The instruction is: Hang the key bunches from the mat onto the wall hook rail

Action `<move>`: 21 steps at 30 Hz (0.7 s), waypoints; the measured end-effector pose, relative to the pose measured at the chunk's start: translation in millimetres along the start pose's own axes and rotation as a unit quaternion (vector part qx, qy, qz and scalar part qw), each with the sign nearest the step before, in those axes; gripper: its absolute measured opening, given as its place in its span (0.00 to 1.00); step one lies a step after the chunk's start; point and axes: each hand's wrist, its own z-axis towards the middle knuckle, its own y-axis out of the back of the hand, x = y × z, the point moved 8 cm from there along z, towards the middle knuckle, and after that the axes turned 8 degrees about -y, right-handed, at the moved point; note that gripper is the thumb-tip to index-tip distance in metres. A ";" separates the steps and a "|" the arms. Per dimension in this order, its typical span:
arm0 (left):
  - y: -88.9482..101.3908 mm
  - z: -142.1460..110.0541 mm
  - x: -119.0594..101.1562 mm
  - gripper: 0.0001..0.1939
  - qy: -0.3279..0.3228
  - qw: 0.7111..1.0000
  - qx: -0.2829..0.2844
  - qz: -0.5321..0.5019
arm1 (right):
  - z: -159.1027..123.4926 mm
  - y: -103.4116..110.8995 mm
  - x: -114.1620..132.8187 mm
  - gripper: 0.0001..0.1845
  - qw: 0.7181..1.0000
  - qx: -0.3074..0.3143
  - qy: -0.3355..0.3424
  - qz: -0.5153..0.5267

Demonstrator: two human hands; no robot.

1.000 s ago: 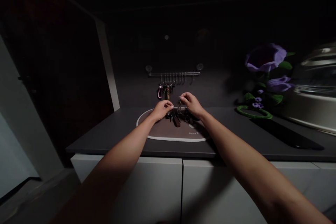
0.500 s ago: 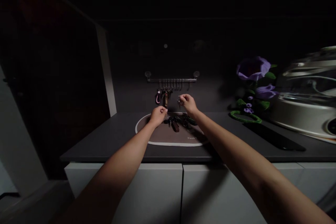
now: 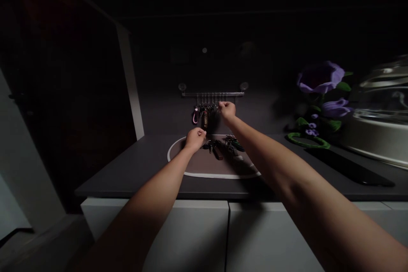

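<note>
Head: keys (image 3: 218, 153) on brown mat (image 3: 199, 165)

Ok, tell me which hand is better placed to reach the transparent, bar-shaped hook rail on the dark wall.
The right hand, probably: it appears just below the transparent, bar-shaped hook rail, while the left hand is lower, near the brown, rounded, white-edged mat.
</note>
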 end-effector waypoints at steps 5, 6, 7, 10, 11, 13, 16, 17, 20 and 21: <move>0.8 0.3 -1.0 0.06 0.000 1.000 -0.003 -0.007 | 1.5 5.5 6.0 0.12 0.997 -0.067 -0.026 -0.006; 0.6 0.4 -0.7 0.06 0.001 1.000 -0.003 -0.007 | 1.3 6.0 7.5 0.12 0.997 -0.073 -0.024 -0.011; 0.6 0.6 -0.3 0.06 0.001 1.000 -0.003 -0.006 | 1.2 6.4 8.6 0.11 0.997 -0.078 -0.021 -0.015; -0.2 1.4 1.5 0.06 0.001 1.000 -0.002 0.001 | 1.3 7.4 8.7 0.12 0.995 -0.093 -0.023 -0.028; -0.6 1.7 2.0 0.06 0.002 1.000 0.000 0.003 | 1.6 7.5 8.1 0.12 0.994 -0.097 -0.027 -0.032; -1.2 2.3 2.9 0.06 0.003 1.000 0.002 0.005 | 2.4 7.5 6.8 0.12 0.993 -0.102 -0.034 -0.040; -1.5 2.7 2.9 0.06 0.005 1.000 0.002 0.002 | 2.9 8.3 6.3 0.12 0.992 -0.109 -0.042 -0.044; -1.7 2.7 2.6 0.06 0.005 1.000 0.003 -0.001 | 2.8 8.6 6.6 0.11 0.992 -0.111 -0.043 -0.045; -2.2 2.7 2.3 0.06 0.003 1.000 0.008 -0.003 | 1.7 8.6 7.2 0.11 0.991 -0.115 -0.039 -0.049; -2.3 2.9 2.5 0.06 0.001 1.000 0.009 -0.001 | 1.1 8.3 6.6 0.12 0.991 -0.115 -0.039 -0.051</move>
